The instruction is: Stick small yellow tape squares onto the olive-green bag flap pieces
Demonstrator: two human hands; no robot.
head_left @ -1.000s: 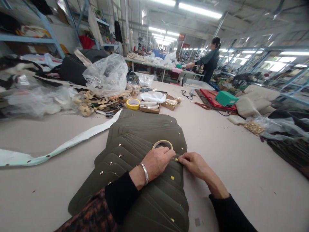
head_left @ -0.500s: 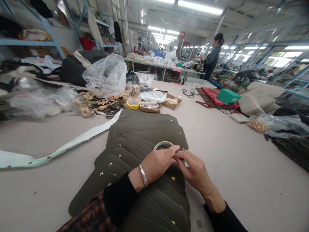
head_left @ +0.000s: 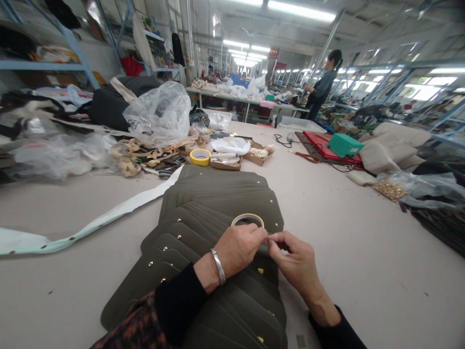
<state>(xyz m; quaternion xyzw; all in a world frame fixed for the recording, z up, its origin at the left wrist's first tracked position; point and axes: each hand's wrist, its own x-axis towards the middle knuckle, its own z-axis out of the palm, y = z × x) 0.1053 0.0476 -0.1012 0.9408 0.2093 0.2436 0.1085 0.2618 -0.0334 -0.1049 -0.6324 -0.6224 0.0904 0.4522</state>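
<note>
My left hand (head_left: 241,249), with a silver bangle at the wrist, is closed on a roll of yellow tape (head_left: 247,216) whose ring stands up behind the knuckles. Thumb and forefinger of my right hand (head_left: 296,257) are pinched together right beside the left fingertips. Whatever the right pinch holds is too small to make out. Both hands are above a fanned stack of dark olive panels (head_left: 218,208) with small shiny metal studs along their edges. Bits of yellow tape (head_left: 260,271) stick to some panels near the right side.
Another yellow tape roll (head_left: 200,156) lies beyond the stack, beside small boxes of metal fittings (head_left: 258,152). A pale strip (head_left: 119,213) runs left across the table. Plastic bags (head_left: 160,114) and scraps are heaped at far left. A green box (head_left: 345,145) sits at right; a person (head_left: 321,87) stands behind.
My left thumb and fingers have curled down and closed by the tape roll. My right hand has shifted slightly down and right, still pinched.
</note>
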